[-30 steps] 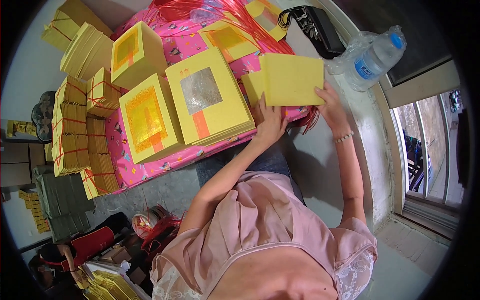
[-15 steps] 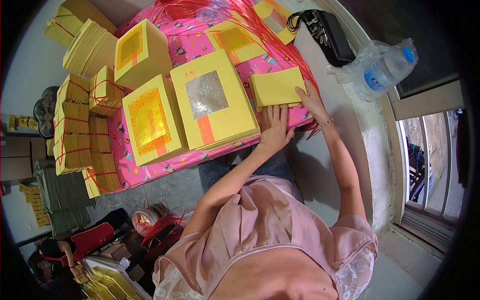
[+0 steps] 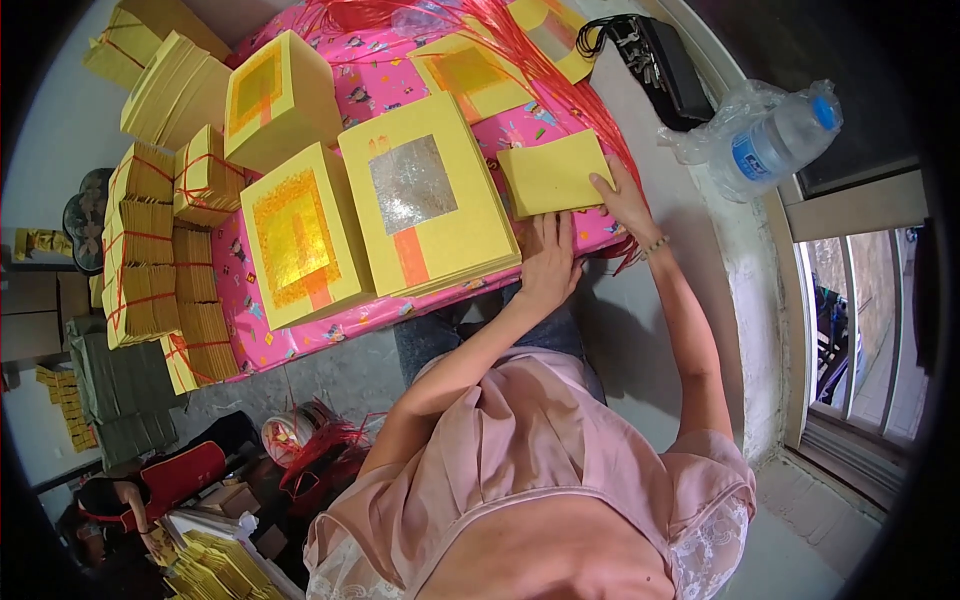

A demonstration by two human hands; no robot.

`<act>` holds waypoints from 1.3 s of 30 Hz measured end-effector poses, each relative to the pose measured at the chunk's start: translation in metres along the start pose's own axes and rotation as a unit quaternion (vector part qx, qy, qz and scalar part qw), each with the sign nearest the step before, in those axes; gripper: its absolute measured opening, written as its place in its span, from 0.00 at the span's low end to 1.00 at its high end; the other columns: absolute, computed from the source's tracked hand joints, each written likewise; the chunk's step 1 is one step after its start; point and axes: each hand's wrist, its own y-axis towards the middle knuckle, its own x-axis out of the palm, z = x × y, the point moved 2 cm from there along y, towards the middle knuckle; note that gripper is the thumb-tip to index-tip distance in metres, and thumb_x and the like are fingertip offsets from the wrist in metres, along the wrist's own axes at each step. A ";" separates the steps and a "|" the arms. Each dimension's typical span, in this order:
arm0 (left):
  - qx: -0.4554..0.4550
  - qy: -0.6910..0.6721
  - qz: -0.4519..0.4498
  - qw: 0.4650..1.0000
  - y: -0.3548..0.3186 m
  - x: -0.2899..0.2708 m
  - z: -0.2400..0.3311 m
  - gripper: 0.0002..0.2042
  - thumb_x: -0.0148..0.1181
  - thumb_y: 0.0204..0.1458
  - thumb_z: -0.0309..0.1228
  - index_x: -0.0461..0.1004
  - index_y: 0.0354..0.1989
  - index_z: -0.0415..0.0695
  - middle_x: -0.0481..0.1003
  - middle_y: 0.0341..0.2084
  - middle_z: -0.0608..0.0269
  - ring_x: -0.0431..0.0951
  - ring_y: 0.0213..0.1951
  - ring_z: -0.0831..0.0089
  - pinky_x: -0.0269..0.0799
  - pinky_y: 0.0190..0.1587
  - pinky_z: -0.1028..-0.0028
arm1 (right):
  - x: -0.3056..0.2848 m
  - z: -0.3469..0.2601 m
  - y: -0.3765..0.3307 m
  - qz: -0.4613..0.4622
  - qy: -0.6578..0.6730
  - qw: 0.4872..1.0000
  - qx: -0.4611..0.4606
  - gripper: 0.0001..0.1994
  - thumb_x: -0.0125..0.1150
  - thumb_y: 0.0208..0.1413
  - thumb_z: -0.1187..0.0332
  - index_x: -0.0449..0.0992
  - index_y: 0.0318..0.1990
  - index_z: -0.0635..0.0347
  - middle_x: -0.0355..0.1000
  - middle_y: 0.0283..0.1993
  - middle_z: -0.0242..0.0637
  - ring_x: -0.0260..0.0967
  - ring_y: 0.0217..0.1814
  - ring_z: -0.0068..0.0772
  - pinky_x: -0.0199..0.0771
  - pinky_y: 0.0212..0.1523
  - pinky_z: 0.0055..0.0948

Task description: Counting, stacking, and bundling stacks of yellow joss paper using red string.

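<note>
Head view | left hand (image 3: 548,268): fingers extended, touching the lower edge of yellow paper (image 3: 553,174) | right hand (image 3: 628,207): thumb over its right edge, cannot tell if clamped | hands apart | paper on pink tabletop (image 3: 352,92), between silver-patched stack (image 3: 432,200) and red strings (image 3: 585,108)

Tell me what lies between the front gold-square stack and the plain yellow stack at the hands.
The silver-square stack, then some pink cloth before the plain stack, in the head view.
</note>
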 end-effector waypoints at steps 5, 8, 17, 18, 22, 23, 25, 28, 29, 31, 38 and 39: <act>-0.001 0.045 -0.015 0.999 -0.007 -0.006 0.006 0.47 0.69 0.36 0.31 0.49 0.66 0.31 0.52 0.62 0.38 0.51 0.65 0.42 0.53 0.63 0.46 | 0.001 0.004 0.000 0.022 -0.095 0.995 0.026 0.15 0.53 0.61 0.67 0.62 0.52 0.61 0.73 0.38 0.47 0.75 0.32 0.38 0.73 0.26 0.34; -0.010 0.004 -0.026 1.000 -0.011 -0.009 0.010 0.46 0.68 0.37 0.29 0.50 0.66 0.31 0.51 0.63 0.38 0.51 0.65 0.42 0.52 0.64 0.46 | 0.003 0.009 0.002 0.056 -0.149 0.987 -0.003 0.15 0.53 0.61 0.66 0.62 0.52 0.61 0.73 0.40 0.54 0.75 0.37 0.54 0.73 0.35 0.44; 0.012 -0.008 0.038 0.999 0.001 -0.016 0.007 0.48 0.68 0.40 0.31 0.45 0.69 0.37 0.44 0.66 0.33 0.42 0.68 0.35 0.45 0.66 0.44 | 0.006 0.016 0.000 0.092 -0.209 0.972 -0.057 0.15 0.52 0.61 0.64 0.60 0.51 0.60 0.73 0.40 0.57 0.72 0.43 0.63 0.70 0.40 0.52; 0.016 -0.005 0.048 0.999 0.001 -0.015 0.007 0.48 0.68 0.40 0.31 0.45 0.69 0.37 0.44 0.66 0.33 0.42 0.68 0.35 0.45 0.66 0.44 | 0.007 0.016 0.000 0.090 -0.213 0.971 -0.053 0.15 0.52 0.61 0.64 0.60 0.51 0.60 0.73 0.40 0.57 0.72 0.43 0.63 0.70 0.40 0.52; -0.010 0.039 0.005 0.999 0.001 -0.006 0.003 0.47 0.68 0.40 0.32 0.46 0.69 0.37 0.44 0.66 0.34 0.43 0.68 0.35 0.45 0.66 0.43 | 0.006 0.014 0.001 0.083 -0.236 0.966 -0.071 0.14 0.51 0.61 0.64 0.60 0.49 0.62 0.73 0.37 0.59 0.71 0.41 0.65 0.69 0.39 0.54; -0.013 0.053 0.009 0.998 0.001 -0.003 0.002 0.46 0.67 0.41 0.32 0.47 0.69 0.37 0.46 0.66 0.34 0.45 0.67 0.35 0.45 0.66 0.42 | 0.006 0.013 0.001 0.077 -0.241 0.964 -0.078 0.14 0.51 0.62 0.65 0.60 0.48 0.63 0.73 0.36 0.59 0.71 0.41 0.66 0.69 0.39 0.55; -0.016 0.098 0.002 0.995 0.003 0.003 -0.001 0.47 0.69 0.39 0.34 0.48 0.69 0.38 0.47 0.66 0.35 0.46 0.67 0.36 0.45 0.66 0.41 | 0.006 0.009 0.002 0.068 -0.242 0.965 -0.077 0.14 0.51 0.61 0.65 0.60 0.48 0.64 0.72 0.38 0.60 0.71 0.41 0.65 0.69 0.39 0.55; -0.011 0.178 0.014 0.984 0.006 0.009 -0.002 0.49 0.72 0.36 0.36 0.50 0.68 0.39 0.49 0.65 0.37 0.48 0.66 0.38 0.44 0.65 0.40 | 0.004 -0.003 -0.004 0.079 -0.289 0.949 -0.101 0.16 0.54 0.60 0.65 0.61 0.50 0.64 0.71 0.42 0.60 0.70 0.44 0.64 0.69 0.40 0.54; -0.010 0.215 0.015 0.976 0.007 0.009 -0.002 0.49 0.72 0.35 0.37 0.51 0.68 0.40 0.50 0.64 0.37 0.49 0.65 0.39 0.45 0.65 0.39 | 0.004 -0.010 -0.007 0.095 -0.336 0.929 -0.126 0.18 0.55 0.59 0.65 0.62 0.52 0.64 0.69 0.44 0.59 0.69 0.46 0.62 0.69 0.41 0.52; -0.013 0.217 0.009 0.976 0.008 0.008 -0.002 0.49 0.72 0.34 0.38 0.52 0.68 0.41 0.51 0.64 0.38 0.49 0.65 0.40 0.45 0.64 0.38 | 0.002 -0.019 -0.016 0.136 -0.369 0.908 -0.143 0.19 0.57 0.58 0.66 0.63 0.54 0.64 0.69 0.45 0.57 0.67 0.48 0.60 0.67 0.46 0.49; -0.026 0.128 -0.017 0.991 0.012 -0.001 0.000 0.49 0.74 0.31 0.38 0.53 0.66 0.43 0.52 0.62 0.41 0.49 0.65 0.42 0.44 0.63 0.35 | 0.008 -0.017 -0.032 0.128 -0.395 0.892 -0.180 0.20 0.59 0.56 0.68 0.69 0.55 0.65 0.66 0.49 0.48 0.63 0.50 0.52 0.65 0.52 0.43; -0.029 0.131 -0.017 0.991 0.010 -0.002 0.000 0.49 0.74 0.31 0.38 0.53 0.66 0.43 0.52 0.62 0.41 0.49 0.65 0.42 0.44 0.63 0.35 | 0.007 -0.015 -0.031 0.128 -0.396 0.890 -0.186 0.20 0.59 0.56 0.68 0.69 0.55 0.65 0.66 0.49 0.48 0.63 0.50 0.52 0.65 0.52 0.43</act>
